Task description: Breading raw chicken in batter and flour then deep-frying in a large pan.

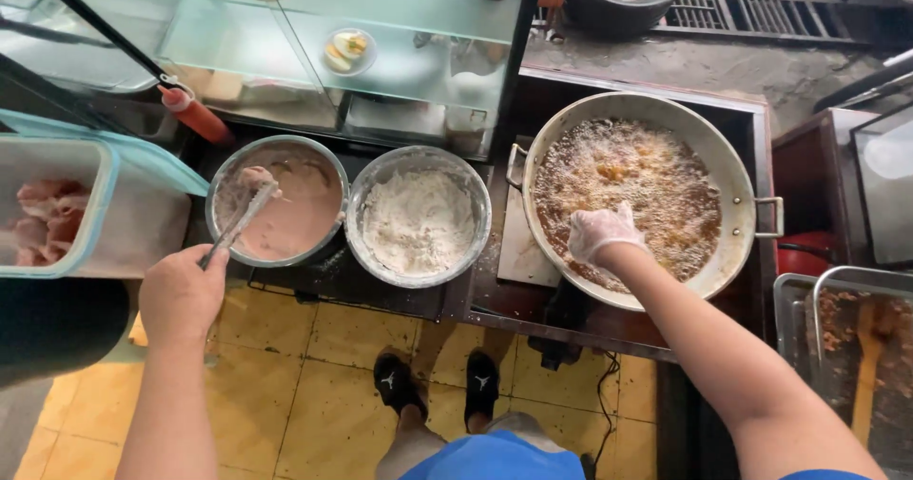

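tongs [238, 221] pinched in left hand [181, 294], gripping a piece over the batter bowl [278, 200]. gloved right hand [601, 233] loosely spread above bubbling frying pan [635, 193]. flour bowl [418, 215] untouched; some pieces already frying.

head view, steeply downward, close overhead

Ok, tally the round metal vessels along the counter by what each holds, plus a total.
Round steel bowl of pinkish batter, tongs in left hand: 1
Round steel bowl of white flour: 1
Wide metal pan of bubbling oil, under gloved right hand: 1
Total: 3
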